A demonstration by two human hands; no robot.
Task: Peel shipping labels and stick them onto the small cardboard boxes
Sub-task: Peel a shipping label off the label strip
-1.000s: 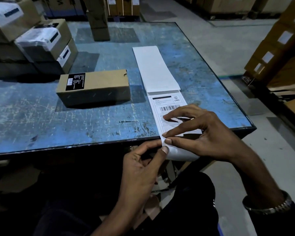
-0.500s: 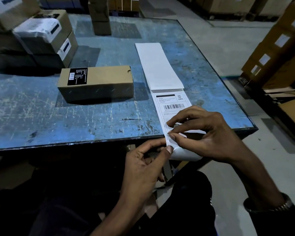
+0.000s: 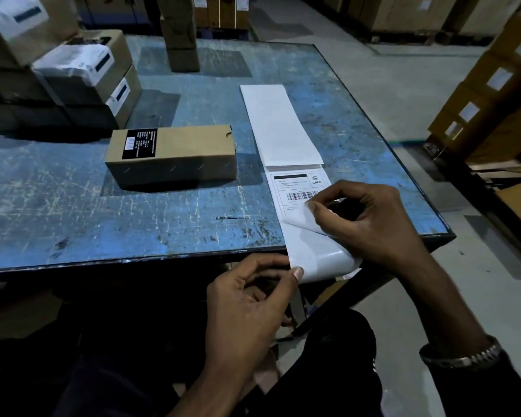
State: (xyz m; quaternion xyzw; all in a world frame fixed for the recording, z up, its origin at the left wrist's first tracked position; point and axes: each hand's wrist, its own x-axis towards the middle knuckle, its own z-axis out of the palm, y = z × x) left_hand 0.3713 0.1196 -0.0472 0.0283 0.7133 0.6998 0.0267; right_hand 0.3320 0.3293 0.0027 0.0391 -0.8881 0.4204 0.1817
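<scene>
A strip of label backing paper [image 3: 278,124] runs down the blue table [image 3: 73,212] and over its front edge. A printed shipping label [image 3: 298,188] with a barcode lies on it. My right hand [image 3: 370,224] pinches the label's lower corner and has curled it up off the backing. At the table's front edge my left hand [image 3: 250,308] pinches the glossy backing [image 3: 319,260]. A small cardboard box [image 3: 172,155] with a black sticker lies on its side left of the strip.
Stacked cardboard boxes with white labels [image 3: 73,70] fill the table's back left. One upright box [image 3: 179,34] stands at the far edge. More labelled cartons [image 3: 494,91] are stacked on the floor to the right.
My right hand has lifted the label's lower corner and peeled it up and back from the backing. My left hand keeps hold of the backing at the table edge.
</scene>
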